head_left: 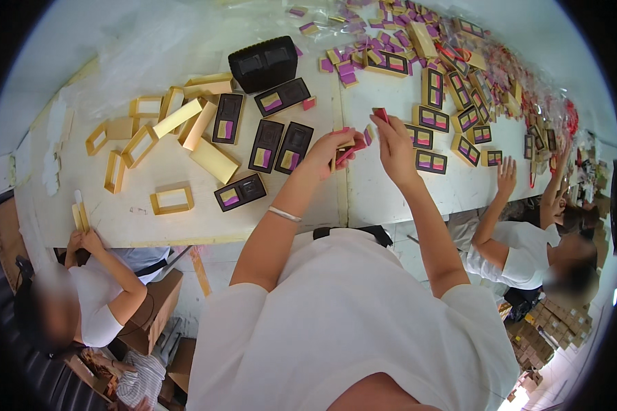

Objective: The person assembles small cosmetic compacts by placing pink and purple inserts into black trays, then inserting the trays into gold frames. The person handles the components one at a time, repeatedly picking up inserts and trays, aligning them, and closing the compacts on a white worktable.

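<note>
My left hand [330, 151] is closed round several small flat pink-and-gold squares [349, 148], fanned out between thumb and fingers. To its right my right hand [395, 142] pinches a small flat red square [380, 114] at its fingertips. A small purple-and-white square [369, 135] shows between the two hands, by my right thumb; whether it is held I cannot tell. Left of my left hand lie black trays [295, 147] with two wells, each with a purple-and-gold square in one well. One loose red square [309, 103] rests beside the upper black tray [282, 97].
Stacked black trays [263, 64] stand at the back. Gold sleeves [214, 160] and open gold frames [172, 201] lie to the left. Filled boxes [432, 118] and a heap of loose squares [391, 34] cover the right. Co-workers sit at either side, one with a hand [506, 176] on the table.
</note>
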